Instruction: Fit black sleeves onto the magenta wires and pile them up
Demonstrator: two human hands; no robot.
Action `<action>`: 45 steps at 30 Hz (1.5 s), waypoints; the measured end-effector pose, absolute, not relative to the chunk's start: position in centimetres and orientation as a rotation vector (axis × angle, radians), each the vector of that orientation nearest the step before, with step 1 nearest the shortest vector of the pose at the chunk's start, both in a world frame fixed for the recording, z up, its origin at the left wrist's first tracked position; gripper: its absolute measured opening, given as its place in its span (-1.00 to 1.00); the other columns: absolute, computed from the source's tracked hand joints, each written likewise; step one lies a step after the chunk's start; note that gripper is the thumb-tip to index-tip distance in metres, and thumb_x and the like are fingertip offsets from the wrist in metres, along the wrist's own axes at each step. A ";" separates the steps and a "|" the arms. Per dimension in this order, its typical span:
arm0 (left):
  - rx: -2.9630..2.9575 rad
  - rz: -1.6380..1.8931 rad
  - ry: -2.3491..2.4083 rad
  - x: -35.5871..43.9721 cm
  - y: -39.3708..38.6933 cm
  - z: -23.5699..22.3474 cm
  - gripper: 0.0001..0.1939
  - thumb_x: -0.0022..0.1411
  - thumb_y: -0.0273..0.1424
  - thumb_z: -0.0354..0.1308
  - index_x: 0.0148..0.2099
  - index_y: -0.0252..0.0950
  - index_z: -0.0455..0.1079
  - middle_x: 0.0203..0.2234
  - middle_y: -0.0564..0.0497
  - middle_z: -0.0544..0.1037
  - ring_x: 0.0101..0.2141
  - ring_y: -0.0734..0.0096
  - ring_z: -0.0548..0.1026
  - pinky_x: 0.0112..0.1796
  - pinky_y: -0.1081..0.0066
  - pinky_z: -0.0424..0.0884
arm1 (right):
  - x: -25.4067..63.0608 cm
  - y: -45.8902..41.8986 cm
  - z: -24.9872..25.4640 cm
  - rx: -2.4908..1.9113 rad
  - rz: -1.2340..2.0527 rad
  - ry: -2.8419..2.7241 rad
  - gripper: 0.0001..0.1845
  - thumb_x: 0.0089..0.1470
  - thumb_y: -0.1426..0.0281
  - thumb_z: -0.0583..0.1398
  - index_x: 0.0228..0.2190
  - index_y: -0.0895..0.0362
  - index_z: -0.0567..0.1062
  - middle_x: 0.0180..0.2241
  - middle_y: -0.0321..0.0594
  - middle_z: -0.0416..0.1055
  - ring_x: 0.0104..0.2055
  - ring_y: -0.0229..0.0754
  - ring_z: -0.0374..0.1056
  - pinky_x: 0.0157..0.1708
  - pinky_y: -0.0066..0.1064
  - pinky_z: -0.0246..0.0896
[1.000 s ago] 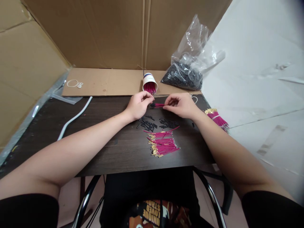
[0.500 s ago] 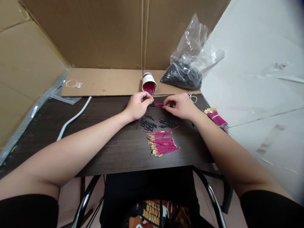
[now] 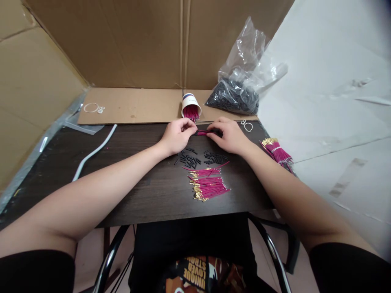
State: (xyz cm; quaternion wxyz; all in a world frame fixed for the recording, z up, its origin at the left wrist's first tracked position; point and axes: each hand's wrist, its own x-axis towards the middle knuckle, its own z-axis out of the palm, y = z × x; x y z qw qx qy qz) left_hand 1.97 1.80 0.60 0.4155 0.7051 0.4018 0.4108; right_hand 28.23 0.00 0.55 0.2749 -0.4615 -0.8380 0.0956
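Between my two hands stretches a small bunch of magenta wires [image 3: 202, 133] with black sleeves at its ends. My left hand [image 3: 179, 135] pinches the bunch's left end; the fingertips cover it. Thumb and fingers of my right hand [image 3: 226, 135] close on the right end, where some black shows. Just below the hands lie two heaps of short black tubes, a left heap [image 3: 188, 159] and a right heap [image 3: 214, 157]. Nearer to me is a pile of magenta wires with gold tips [image 3: 209, 185]. Behind my hands a paper cup [image 3: 190, 101] lies tipped, full of magenta wires.
A clear bag of black tubes [image 3: 233, 97] rests at the back right on a cardboard strip [image 3: 137, 106]. A banded wire bundle [image 3: 277, 150] lies at the right edge. White rings [image 3: 91, 108] and a pale bent tube [image 3: 94, 152] are on the left. Cardboard walls the back.
My right hand has shifted slightly left along the wire bunch, and black now shows near its fingertips. My left hand stays nearly where it was.
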 end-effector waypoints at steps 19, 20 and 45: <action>2.121 0.951 0.784 1.7 0.7 0.4 -0.84 0.36 -0.29 0.42 -0.17 -0.27 0.74 -0.34 -0.04 0.64 -0.36 0.35 0.47 -0.24 0.27 0.40 | 27.8 -0.2 0.9 -1.189 0.301 -2.238 -0.87 0.37 0.38 0.31 -0.22 0.11 0.69 -0.19 -0.06 0.61 -0.18 0.01 0.46 -0.02 -0.10 0.36; 2.164 0.924 0.726 1.6 0.6 0.5 -0.84 0.36 -0.27 0.44 -0.16 -0.24 0.77 -0.31 -0.05 0.65 -0.33 0.33 0.50 -0.21 0.25 0.42 | 27.8 -0.2 0.9 -1.184 0.298 -2.236 -0.87 0.37 0.37 0.31 -0.22 0.11 0.69 -0.20 -0.06 0.61 -0.18 0.01 0.47 -0.02 -0.11 0.36; 2.295 0.753 0.651 1.3 0.4 0.9 -0.87 0.38 -0.34 0.44 -0.07 -0.25 0.75 -0.15 -0.12 0.74 -0.16 0.19 0.67 -0.08 0.19 0.54 | 26.0 -5.1 6.5 -0.714 1.186 -2.721 -0.92 0.36 0.42 0.43 -0.18 0.09 0.81 -0.44 -0.35 0.53 -0.45 -0.28 0.35 -0.33 -0.38 0.20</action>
